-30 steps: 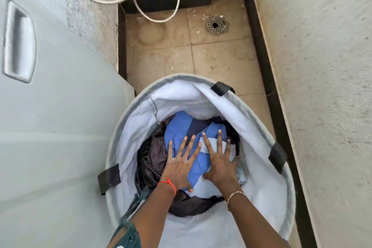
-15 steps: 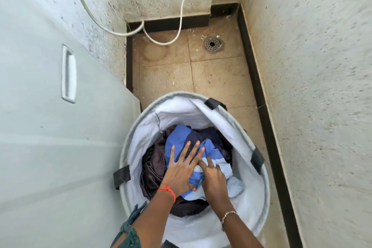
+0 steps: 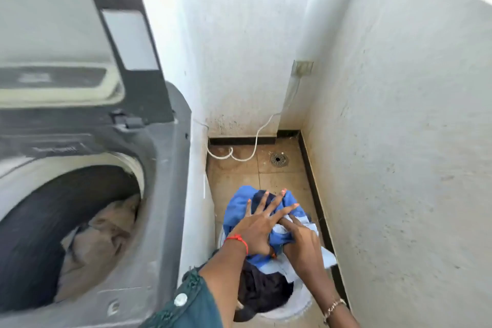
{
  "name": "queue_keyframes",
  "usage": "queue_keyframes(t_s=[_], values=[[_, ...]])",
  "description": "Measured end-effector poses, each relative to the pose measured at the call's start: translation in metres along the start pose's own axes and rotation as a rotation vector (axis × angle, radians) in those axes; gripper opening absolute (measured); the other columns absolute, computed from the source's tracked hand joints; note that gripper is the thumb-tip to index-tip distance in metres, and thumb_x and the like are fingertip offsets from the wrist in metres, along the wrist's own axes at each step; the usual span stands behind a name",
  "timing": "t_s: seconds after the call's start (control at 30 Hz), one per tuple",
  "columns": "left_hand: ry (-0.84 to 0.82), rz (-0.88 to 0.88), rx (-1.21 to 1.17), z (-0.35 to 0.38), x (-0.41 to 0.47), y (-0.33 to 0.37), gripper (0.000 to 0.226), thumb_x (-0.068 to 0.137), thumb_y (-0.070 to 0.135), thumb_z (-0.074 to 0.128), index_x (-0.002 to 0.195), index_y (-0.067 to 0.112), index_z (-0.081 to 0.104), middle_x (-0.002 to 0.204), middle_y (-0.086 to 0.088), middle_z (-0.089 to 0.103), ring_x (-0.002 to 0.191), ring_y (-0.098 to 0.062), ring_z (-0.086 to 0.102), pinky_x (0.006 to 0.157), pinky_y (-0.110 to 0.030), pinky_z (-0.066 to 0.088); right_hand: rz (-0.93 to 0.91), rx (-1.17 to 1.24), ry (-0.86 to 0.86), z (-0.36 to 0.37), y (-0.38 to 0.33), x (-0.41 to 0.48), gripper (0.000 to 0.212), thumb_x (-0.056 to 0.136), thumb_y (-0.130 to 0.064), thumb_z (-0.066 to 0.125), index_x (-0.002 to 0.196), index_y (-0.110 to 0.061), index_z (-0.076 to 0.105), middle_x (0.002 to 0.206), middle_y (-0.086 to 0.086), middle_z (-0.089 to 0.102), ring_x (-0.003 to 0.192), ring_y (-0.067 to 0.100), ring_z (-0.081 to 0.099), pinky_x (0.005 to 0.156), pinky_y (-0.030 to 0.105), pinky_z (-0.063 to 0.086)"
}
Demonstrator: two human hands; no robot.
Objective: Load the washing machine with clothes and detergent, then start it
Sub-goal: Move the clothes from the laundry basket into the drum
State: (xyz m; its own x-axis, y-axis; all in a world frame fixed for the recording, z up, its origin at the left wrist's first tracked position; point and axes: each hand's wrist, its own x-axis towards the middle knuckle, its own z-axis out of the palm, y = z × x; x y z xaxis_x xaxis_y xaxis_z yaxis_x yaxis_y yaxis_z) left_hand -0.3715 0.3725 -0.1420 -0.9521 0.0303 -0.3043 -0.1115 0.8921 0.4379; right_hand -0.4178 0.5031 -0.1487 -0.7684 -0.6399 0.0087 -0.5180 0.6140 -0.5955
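Observation:
A top-loading washing machine (image 3: 165, 168) stands at the left with its lid (image 3: 66, 34) raised. Brownish clothes (image 3: 101, 237) lie in its drum. Between the machine and the right wall I hold up a bundle of blue and dark clothes (image 3: 239, 208) above the white laundry basket (image 3: 300, 303). My left hand (image 3: 258, 229) lies flat on top of the bundle, fingers spread. My right hand (image 3: 300, 239) grips the light blue cloth from the right side. Dark garments hang down into the basket.
A white wall (image 3: 399, 168) runs close on the right and another behind. The tiled floor (image 3: 282, 181) has a round drain (image 3: 278, 159) and a white cable (image 3: 253, 152) looping from a wall socket (image 3: 302, 68). The gap beside the machine is narrow.
My view has risen, bringing the open machine into sight. Both hands have closed on the blue clothes and lifted the bundle up out of the basket.

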Motion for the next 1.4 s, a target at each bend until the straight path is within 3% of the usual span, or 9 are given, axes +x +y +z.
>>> queue_keyframes(t_s=[0.1, 0.23, 0.43, 0.6, 0.77, 0.87, 1.0, 1.27, 1.4], values=[[0.1, 0.071, 0.056, -0.081, -0.036, 0.015, 0.117, 0.064, 0.028, 0.08, 0.146, 0.045, -0.002, 0.155, 0.012, -0.023, 0.146, -0.026, -0.013, 0.109, -0.07, 0.008, -0.106, -0.017, 0.099, -0.061, -0.071, 0.005, 0.053, 0.05, -0.007, 0.038, 0.091, -0.021, 0.069, 0.098, -0.001, 0.071, 0.079, 0.018, 0.06, 0.059, 0.034, 0.044], [0.289, 0.193, 0.103, -0.183, -0.094, 0.008, 0.119, 0.058, 0.037, 0.085, 0.149, 0.038, 0.007, 0.159, 0.006, -0.013, 0.147, -0.026, -0.002, 0.11, -0.066, 0.018, -0.188, 0.002, 0.201, -0.122, -0.184, 0.011, 0.057, 0.05, -0.012, 0.041, 0.097, -0.02, 0.072, 0.079, 0.013, 0.072, 0.07, 0.038, 0.065, 0.058, 0.034, 0.045], [0.55, 0.275, 0.091, -0.283, -0.233, -0.043, 0.111, 0.062, 0.035, 0.084, 0.149, 0.031, 0.015, 0.159, 0.002, -0.008, 0.148, -0.019, 0.002, 0.116, -0.052, 0.021, -0.439, 0.068, 0.211, -0.127, -0.341, 0.009, 0.058, 0.052, -0.008, 0.048, 0.102, -0.027, 0.07, 0.073, 0.009, 0.071, 0.06, 0.018, 0.058, 0.056, 0.038, 0.049], [0.524, 0.114, 0.059, -0.284, -0.328, -0.121, 0.11, 0.063, 0.031, 0.085, 0.148, 0.029, 0.016, 0.159, 0.004, -0.006, 0.147, -0.013, 0.008, 0.117, -0.044, 0.023, -0.601, 0.157, 0.098, -0.047, -0.422, 0.009, 0.051, 0.056, -0.004, 0.051, 0.1, -0.022, 0.07, 0.081, 0.006, 0.074, 0.077, 0.029, 0.069, 0.059, 0.039, 0.051], [0.427, -0.255, 0.104, -0.242, -0.367, -0.205, 0.119, 0.065, 0.051, 0.078, 0.142, 0.045, -0.012, 0.154, 0.013, -0.027, 0.147, -0.025, -0.01, 0.113, -0.065, 0.007, -0.521, 0.07, -0.13, 0.045, -0.464, 0.019, 0.053, 0.066, -0.007, 0.05, 0.113, -0.027, 0.064, 0.099, 0.009, 0.07, 0.094, 0.037, 0.062, 0.068, 0.039, 0.048], [0.35, -0.391, 0.148, -0.22, -0.37, -0.232, 0.126, 0.063, 0.062, 0.073, 0.138, 0.044, -0.026, 0.152, 0.007, -0.034, 0.144, -0.03, -0.018, 0.111, -0.067, 0.002, -0.428, -0.112, -0.29, 0.075, -0.468, 0.034, 0.062, 0.076, -0.01, 0.062, 0.131, -0.034, 0.048, 0.136, 0.004, 0.052, 0.121, 0.032, 0.049, 0.088, 0.039, 0.045], [0.384, -0.288, 0.129, -0.216, -0.351, -0.221, 0.126, 0.063, 0.066, 0.07, 0.134, 0.044, -0.031, 0.152, 0.009, -0.033, 0.142, -0.022, -0.026, 0.112, -0.063, -0.008, -0.344, -0.145, -0.281, 0.067, -0.449, 0.05, 0.067, 0.075, -0.02, 0.069, 0.134, -0.036, 0.043, 0.15, -0.007, 0.034, 0.131, 0.025, 0.04, 0.097, 0.047, 0.04], [0.35, 0.052, 0.019, -0.213, -0.213, -0.109, 0.122, 0.069, 0.064, 0.066, 0.143, 0.032, -0.025, 0.154, 0.006, -0.029, 0.143, -0.015, -0.025, 0.114, -0.049, -0.016, 0.004, 0.106, 0.113, -0.031, -0.301, 0.048, 0.038, 0.075, -0.021, 0.064, 0.114, -0.022, 0.064, 0.114, 0.005, 0.068, 0.105, 0.024, 0.063, 0.09, 0.039, 0.05], [0.184, 0.155, -0.054, -0.171, -0.118, -0.042, 0.119, 0.072, 0.056, 0.07, 0.148, 0.024, -0.017, 0.157, 0.002, -0.021, 0.145, -0.015, -0.017, 0.117, -0.049, -0.01, 0.214, 0.119, 0.126, -0.048, -0.192, 0.036, 0.032, 0.073, -0.017, 0.06, 0.104, -0.012, 0.068, 0.1, 0.01, 0.072, 0.095, 0.027, 0.066, 0.08, 0.042, 0.054]])
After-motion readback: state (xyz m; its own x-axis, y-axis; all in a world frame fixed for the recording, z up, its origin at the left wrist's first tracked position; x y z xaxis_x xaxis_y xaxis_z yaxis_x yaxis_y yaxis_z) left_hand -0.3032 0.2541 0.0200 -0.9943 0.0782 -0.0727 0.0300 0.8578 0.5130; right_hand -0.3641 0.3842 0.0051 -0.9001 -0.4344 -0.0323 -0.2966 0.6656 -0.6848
